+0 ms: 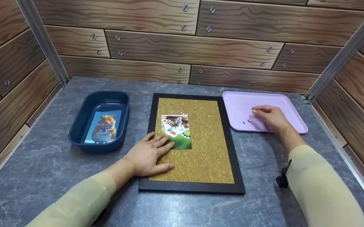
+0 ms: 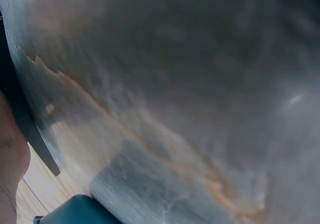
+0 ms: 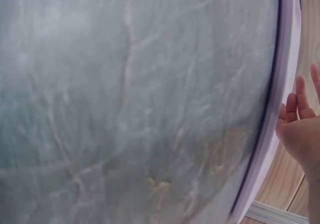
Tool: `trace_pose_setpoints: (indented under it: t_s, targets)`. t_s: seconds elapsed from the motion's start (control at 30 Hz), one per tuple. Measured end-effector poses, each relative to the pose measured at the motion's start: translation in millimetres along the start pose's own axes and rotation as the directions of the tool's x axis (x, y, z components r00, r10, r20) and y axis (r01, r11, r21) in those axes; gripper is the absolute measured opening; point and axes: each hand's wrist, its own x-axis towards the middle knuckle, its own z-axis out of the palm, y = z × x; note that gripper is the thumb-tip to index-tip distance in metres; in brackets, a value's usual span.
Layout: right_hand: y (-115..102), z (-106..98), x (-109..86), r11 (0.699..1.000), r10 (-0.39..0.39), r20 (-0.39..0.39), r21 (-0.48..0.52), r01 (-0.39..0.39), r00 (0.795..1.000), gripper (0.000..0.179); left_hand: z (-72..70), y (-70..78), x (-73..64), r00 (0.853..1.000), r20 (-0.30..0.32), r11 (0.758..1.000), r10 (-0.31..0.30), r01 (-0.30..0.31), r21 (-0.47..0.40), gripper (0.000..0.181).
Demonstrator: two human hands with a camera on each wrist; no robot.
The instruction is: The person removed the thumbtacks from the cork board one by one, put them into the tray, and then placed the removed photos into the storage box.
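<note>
My left hand point(image 1: 150, 154) lies spread on the left side of a black-framed cork board point(image 1: 207, 151), its fingertips touching the lower left of a tiger picture point(image 1: 182, 142). A small shiny bit sits at the picture's top edge, another on the cork to its right. Over the lilac tray point(image 1: 282, 104), my right hand point(image 1: 271, 118) has its thumb and index fingertips close together; whether a small thing is between them cannot be made out. Two tiny shiny pieces point(image 1: 246, 121) lie on the tray near that hand. The right wrist view catches loosely bent fingers point(image 3: 302, 101) beyond the tray's rim.
A dark blue bin point(image 1: 125, 126) stands left of the board, with a hamster picture point(image 1: 104, 127) inside. Underneath everything is a grey marbled tabletop point(image 1: 182, 211). Wood-patterned panels point(image 1: 156, 47) wall in the back and both sides.
</note>
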Motion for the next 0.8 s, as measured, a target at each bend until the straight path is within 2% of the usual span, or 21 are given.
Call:
trace_pose_setpoints:
  t_s: [0.3, 0.6, 0.8]
  targets:
    - [-35, 3, -7.3, 0.999, -0.041, 0.013, 0.034, 0.04, 0.999, 0.046, -0.5, 1.5, 0.7, 1.0, -0.005, 1.0, 0.003, -0.003, -0.002, 0.086]
    - [-45, 23, 2.6, 0.992, -0.095, 0.033, 0.089, 0.092, 0.995, 0.046, -0.2, 2.8, 0.8, 1.0, -0.008, 1.0, 0.002, -0.003, -0.01, 0.087]
    - [-65, 37, 2.5, 0.988, -0.124, 0.049, 0.102, 0.119, 0.991, 0.047, -0.2, 2.8, -0.4, 1.0, -0.024, 1.0, 0.004, -0.004, -0.005, 0.085]
